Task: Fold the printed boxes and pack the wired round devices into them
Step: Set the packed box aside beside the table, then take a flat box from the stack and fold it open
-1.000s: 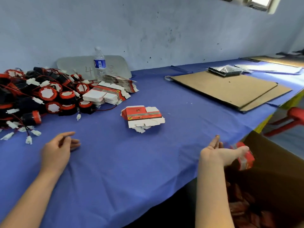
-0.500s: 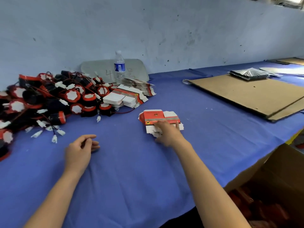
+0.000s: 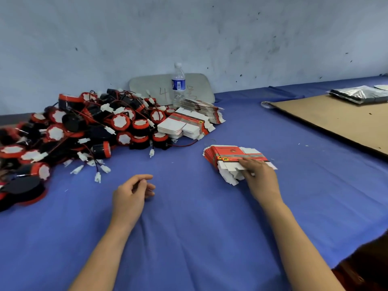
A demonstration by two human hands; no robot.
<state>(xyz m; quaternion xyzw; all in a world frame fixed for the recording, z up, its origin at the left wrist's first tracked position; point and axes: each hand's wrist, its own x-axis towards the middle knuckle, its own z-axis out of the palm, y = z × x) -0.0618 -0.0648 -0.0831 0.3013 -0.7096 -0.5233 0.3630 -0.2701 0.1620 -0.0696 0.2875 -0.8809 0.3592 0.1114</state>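
A small stack of flat red-and-white printed boxes point(image 3: 228, 154) lies on the blue table cloth point(image 3: 189, 238) right of centre. My right hand point(image 3: 260, 177) lies on the stack's near edge with its fingers on the top box. My left hand point(image 3: 132, 194) rests on the cloth with loosely curled fingers and holds nothing. A big heap of black-and-red wired round devices point(image 3: 88, 131) with white plugs fills the table's left side. More flat boxes point(image 3: 184, 127) are stacked beside the heap, and another fanned bundle point(image 3: 201, 108) lies behind them.
A water bottle point(image 3: 178, 85) stands by the wall in front of a grey panel point(image 3: 153, 87). Brown cardboard sheets point(image 3: 336, 120) lie at the right with a shiny plastic bag point(image 3: 359, 94) on them. The edge of a brown carton point(image 3: 369, 263) shows at the lower right.
My right hand came up from the carton at the right, where it let go of a packed box, and landed on the flat box stack. The view swung left. My left hand stayed put.
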